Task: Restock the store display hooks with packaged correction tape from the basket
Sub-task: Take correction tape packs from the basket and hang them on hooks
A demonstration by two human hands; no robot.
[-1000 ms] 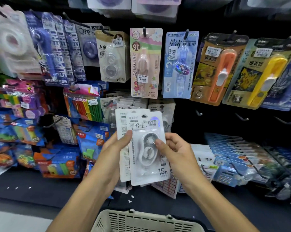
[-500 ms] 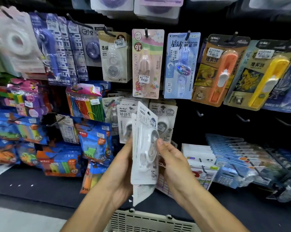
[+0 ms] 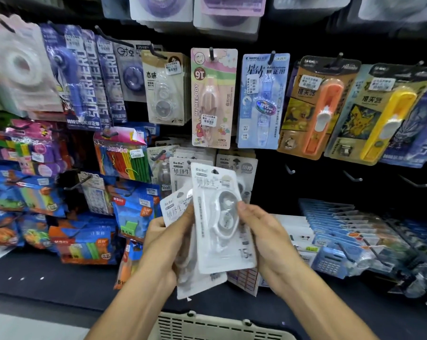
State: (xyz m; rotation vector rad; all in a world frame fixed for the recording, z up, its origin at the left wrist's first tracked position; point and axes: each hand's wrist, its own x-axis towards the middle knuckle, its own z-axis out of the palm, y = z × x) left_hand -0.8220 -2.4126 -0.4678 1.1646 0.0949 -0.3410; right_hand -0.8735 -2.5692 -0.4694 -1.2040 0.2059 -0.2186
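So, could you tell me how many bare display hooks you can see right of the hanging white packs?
3, in a row on the dark panel: nearest hook, middle hook, farthest hook. Others may be hidden behind packs.

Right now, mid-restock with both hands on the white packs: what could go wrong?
1. The left hand holds a loose fan of packs; one could slip as the right hand pulls the front pack away.
2. The front pack's small hang hole must meet a hook crowded by matching hung packs; it may miss or knock them.
3. The image is blurred, so aim may be off.
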